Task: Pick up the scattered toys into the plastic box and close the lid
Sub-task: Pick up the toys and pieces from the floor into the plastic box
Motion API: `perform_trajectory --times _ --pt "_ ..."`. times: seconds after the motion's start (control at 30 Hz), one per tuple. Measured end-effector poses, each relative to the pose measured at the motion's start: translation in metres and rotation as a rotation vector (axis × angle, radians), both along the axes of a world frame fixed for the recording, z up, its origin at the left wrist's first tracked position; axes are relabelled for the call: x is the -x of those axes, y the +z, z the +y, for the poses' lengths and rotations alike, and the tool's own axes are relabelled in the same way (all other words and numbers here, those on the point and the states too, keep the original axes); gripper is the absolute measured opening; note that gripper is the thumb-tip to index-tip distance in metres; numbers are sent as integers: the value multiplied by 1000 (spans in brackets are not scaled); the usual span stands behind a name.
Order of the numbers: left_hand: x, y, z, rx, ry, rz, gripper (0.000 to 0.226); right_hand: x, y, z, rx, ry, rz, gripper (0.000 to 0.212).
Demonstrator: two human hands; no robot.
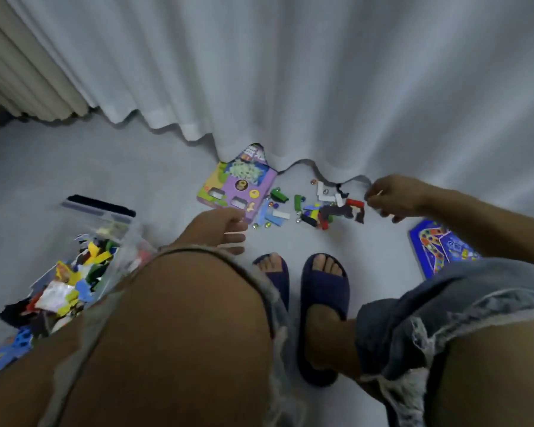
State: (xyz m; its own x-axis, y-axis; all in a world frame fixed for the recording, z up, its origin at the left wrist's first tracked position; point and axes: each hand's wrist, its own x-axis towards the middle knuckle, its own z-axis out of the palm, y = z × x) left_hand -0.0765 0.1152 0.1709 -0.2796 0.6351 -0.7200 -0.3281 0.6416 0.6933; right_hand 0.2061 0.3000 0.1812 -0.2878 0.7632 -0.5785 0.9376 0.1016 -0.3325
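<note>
The plastic box (114,238) at near left already holds a heap of coloured pieces, so the job looks partly done. A scatter of toys (318,208) lies on the floor by the curtain (290,72), with a purple play board (238,183) just left of it and a blue board (438,245) at right. The left hand (225,226) hangs with fingers relaxed and apart, holding nothing. The right hand (395,195) is curled beside the pile; whether it pinches anything I cannot tell. The lid is not on.
</note>
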Motion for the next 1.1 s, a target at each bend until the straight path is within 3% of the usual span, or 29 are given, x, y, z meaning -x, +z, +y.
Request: perform_trajectory --times 0.13,0.3,0.4,0.5,0.63,0.93,1.0,1.1 --pt "-32 -48 56 28 -172 81 35 -25 -72 17 -40 72 -165 31" --pt "-71 -120 121 53 -265 90 27 -26 -173 53 -21 -41 -106 59" --pt "-91 -156 144 70 -231 80 21 -19 -216 74 -158 -161 -63 73" --pt "-100 -175 157 47 -227 84 20 -21 -240 79 -237 -138 -54 64" --pt "-106 -189 164 13 -153 21 22 -33 -261 70 -376 -172 108 39" --pt "-117 -194 169 5 -219 -29 20 -32 -264 58 -420 -445 154 14" --pt "-122 -195 170 -6 -200 -94 19 -32 -250 51 -478 -494 206 13" --pt "-131 -197 169 17 -144 -349 26 -11 -213 21 -461 -294 447 18"
